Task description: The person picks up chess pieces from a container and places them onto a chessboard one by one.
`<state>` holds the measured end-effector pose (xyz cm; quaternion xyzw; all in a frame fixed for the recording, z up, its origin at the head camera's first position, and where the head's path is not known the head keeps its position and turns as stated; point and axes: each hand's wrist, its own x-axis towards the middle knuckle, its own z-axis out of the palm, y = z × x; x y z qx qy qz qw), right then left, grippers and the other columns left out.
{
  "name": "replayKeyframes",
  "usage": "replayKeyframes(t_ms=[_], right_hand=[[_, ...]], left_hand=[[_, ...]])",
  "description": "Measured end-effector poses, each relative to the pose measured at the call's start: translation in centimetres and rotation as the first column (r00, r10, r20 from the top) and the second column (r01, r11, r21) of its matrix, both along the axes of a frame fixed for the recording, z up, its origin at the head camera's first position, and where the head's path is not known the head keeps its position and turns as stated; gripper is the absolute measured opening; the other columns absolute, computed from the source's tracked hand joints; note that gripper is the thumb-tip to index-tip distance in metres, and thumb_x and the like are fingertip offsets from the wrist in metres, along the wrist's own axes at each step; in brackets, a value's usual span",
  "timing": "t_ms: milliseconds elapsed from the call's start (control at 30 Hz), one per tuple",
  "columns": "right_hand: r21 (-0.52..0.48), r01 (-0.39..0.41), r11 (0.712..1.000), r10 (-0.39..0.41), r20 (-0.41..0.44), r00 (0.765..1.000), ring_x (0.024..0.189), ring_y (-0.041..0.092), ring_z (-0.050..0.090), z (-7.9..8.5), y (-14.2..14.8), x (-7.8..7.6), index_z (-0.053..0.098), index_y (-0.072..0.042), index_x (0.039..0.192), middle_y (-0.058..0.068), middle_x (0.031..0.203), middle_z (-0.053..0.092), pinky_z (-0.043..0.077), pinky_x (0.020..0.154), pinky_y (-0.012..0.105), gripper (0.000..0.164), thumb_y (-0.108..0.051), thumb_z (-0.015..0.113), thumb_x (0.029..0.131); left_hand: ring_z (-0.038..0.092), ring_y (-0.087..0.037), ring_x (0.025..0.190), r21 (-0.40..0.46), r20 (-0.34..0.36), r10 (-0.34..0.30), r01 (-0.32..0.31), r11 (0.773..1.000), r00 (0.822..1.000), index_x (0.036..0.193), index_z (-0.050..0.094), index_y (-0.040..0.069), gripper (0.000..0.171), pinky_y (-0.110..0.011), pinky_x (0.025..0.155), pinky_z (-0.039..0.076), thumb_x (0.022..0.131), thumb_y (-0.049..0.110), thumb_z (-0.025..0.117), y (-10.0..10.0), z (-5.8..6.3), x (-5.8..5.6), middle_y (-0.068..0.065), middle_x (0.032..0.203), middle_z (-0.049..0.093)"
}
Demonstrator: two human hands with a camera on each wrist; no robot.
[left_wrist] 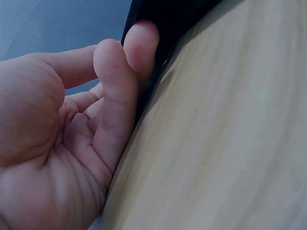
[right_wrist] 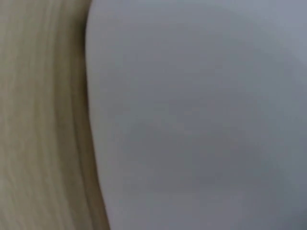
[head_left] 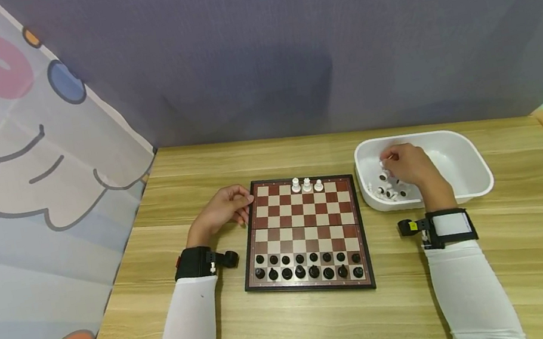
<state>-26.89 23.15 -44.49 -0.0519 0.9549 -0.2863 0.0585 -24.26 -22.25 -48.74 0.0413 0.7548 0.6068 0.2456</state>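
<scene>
A chessboard (head_left: pixel 303 209) with a dark rim lies on the table. My left hand (head_left: pixel 228 206) is at its left edge; in the left wrist view, the loosely bent fingers (left_wrist: pixel 115 91) touch the board's dark side (left_wrist: pixel 158 19). Inside the white plastic tub (head_left: pixel 458 164), my right hand (head_left: pixel 409 164) pinches a small white chess piece (head_left: pixel 382 163), partly covered by the fingertips. Loose white chess pieces (head_left: pixel 388 193) lie under that hand. The right wrist view holds only the tub's blurred wall (right_wrist: pixel 192 105) and some table, with the hand out of sight.
Three white chess pieces (head_left: pixel 307 185) stand at the board's far edge. Two rows of black chess pieces (head_left: pixel 300 272) stand along the near edge. A grey partition (head_left: pixel 239 48) rises behind the wooden table (head_left: pixel 301 337), and a cartoon-print curtain (head_left: pixel 36 193) hangs at left.
</scene>
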Motion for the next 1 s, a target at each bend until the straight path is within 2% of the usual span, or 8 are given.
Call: replayKeyframes(t_ms=[300,533,1000], right_hand=[[0.013,-0.01,1.0,0.011,-0.034,0.999,0.089,0.033,0.063,-0.05,0.16,0.03,0.071,-0.001,0.108,0.022,0.101,0.07,0.046,0.07,0.031,0.02,-0.011,0.06,0.097],[0.005,0.017,1.0,-0.017,-0.038,0.999,0.09,0.034,0.062,0.06,0.19,0.07,0.07,-0.002,0.109,0.021,0.103,0.069,0.044,0.07,0.032,0.021,-0.013,0.058,0.096],[-0.015,0.009,1.0,-0.011,-0.081,0.997,0.089,0.033,0.061,0.34,-0.11,0.26,0.068,-0.001,0.108,0.022,0.103,0.068,0.044,0.071,0.034,0.018,-0.01,0.061,0.094]], left_hand=[[0.062,-0.016,0.058,0.005,-0.001,-0.001,0.001,1.0,1.0,0.112,0.057,0.001,0.016,-0.026,0.053,0.058,0.106,0.016,0.058,0.06,0.08,-0.02,-0.006,0.077,0.06],[0.062,-0.017,0.059,-0.005,-0.002,-0.004,0.004,1.0,1.0,0.112,0.057,0.002,0.017,-0.027,0.054,0.059,0.106,0.017,0.059,0.01,0.05,-0.09,-0.006,0.077,0.06],[0.062,-0.016,0.058,0.004,0.005,0.001,-0.001,1.0,1.0,0.111,0.058,0.002,0.015,-0.026,0.054,0.058,0.106,0.016,0.059,0.04,0.18,0.01,-0.006,0.076,0.061]])
